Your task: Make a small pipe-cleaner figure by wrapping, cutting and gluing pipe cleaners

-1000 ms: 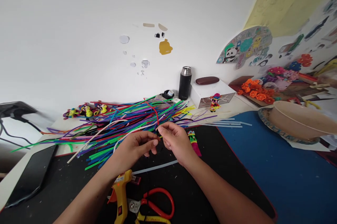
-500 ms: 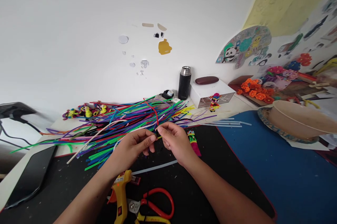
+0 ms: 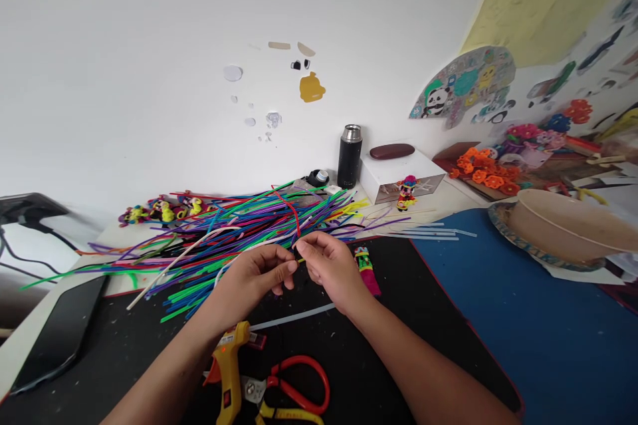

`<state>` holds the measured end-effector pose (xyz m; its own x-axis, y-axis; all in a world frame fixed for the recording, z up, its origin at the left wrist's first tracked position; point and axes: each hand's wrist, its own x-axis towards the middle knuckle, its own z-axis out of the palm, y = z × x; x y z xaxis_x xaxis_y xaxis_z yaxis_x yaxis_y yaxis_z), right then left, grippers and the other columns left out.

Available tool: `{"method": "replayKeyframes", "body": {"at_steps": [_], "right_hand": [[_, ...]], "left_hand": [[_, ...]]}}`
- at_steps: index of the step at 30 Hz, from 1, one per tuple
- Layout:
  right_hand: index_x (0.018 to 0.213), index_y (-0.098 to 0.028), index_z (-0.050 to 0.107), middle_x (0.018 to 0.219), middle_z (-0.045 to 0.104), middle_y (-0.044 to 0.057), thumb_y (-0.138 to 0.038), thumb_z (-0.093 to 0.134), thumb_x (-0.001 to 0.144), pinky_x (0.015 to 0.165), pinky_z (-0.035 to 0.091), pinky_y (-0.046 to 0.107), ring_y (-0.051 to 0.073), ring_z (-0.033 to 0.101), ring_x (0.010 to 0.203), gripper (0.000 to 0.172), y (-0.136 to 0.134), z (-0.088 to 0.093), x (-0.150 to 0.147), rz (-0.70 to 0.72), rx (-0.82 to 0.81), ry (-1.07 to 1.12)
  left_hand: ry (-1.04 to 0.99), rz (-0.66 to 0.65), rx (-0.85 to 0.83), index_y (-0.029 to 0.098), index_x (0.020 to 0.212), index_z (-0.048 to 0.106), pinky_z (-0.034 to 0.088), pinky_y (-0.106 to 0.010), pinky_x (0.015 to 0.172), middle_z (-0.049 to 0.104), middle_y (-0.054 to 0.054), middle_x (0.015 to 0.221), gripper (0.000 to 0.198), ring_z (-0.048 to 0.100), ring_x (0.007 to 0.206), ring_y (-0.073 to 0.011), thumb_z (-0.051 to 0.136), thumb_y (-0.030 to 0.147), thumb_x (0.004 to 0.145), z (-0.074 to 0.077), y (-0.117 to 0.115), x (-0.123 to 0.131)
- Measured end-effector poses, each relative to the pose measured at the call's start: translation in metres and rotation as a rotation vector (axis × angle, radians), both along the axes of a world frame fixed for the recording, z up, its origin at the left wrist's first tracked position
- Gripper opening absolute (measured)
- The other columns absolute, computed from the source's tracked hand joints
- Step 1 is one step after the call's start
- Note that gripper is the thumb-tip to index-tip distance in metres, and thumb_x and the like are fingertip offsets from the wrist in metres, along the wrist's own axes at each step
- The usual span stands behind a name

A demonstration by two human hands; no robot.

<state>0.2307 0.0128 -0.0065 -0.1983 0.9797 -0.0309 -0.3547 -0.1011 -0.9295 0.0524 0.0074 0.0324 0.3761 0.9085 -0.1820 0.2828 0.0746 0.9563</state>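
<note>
My left hand [image 3: 263, 271] and my right hand [image 3: 329, 272] meet over the black mat, each with thumb and fingers pinched. Between their fingertips shows a tiny yellow bit [image 3: 301, 261], like a pipe cleaner end; the fingers hide the rest. A bent red pipe cleaner [image 3: 292, 207] runs down to my right fingertips; whether they grip it I cannot tell. Behind both hands spreads a heap of multicoloured pipe cleaners [image 3: 199, 279]. Just right of my right hand lies a small green, yellow and magenta fuzzy piece [image 3: 366, 271].
A yellow glue gun [image 3: 229, 372] and red-and-yellow-handled scissors [image 3: 299, 385] lie in front, between my forearms. At left is a black phone [image 3: 60, 332]. Along the wall stand a black flask [image 3: 349, 157], a white box [image 3: 399, 172] and a small fuzzy figure [image 3: 407, 193]. A beige bowl [image 3: 563, 232] sits at right.
My left fingertips have shifted slightly, and the yellow bit between the hands shows more clearly. The things on the table have stayed put.
</note>
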Motion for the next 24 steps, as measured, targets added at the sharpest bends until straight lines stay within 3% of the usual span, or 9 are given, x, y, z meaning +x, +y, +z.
{"method": "replayKeyframes", "body": {"at_steps": [14,24], "right_hand": [[0.084,-0.021,0.067,0.051,0.039,-0.011,-0.058,0.08,0.082,0.043,0.019,0.025,0.008,0.029,0.044,0.04,0.0,-0.002,-0.001,0.006,0.013,-0.002],[0.084,-0.019,0.068,0.052,0.04,-0.011,-0.057,0.082,0.081,0.044,0.019,0.024,0.007,0.029,0.044,0.04,0.005,-0.002,0.005,-0.043,0.018,-0.019]], "left_hand": [[0.013,0.026,0.025,0.019,0.083,0.07,0.051,-0.028,0.063,0.07,-0.001,0.069,0.047,0.061,0.061,-0.0155,0.078,0.066,0.083,0.001,-0.001,0.003],[-0.117,0.166,0.03,0.02,0.083,0.069,0.049,-0.028,0.065,0.069,0.001,0.067,0.042,0.059,0.061,-0.0149,0.084,0.059,0.082,0.002,0.006,-0.007]]}}
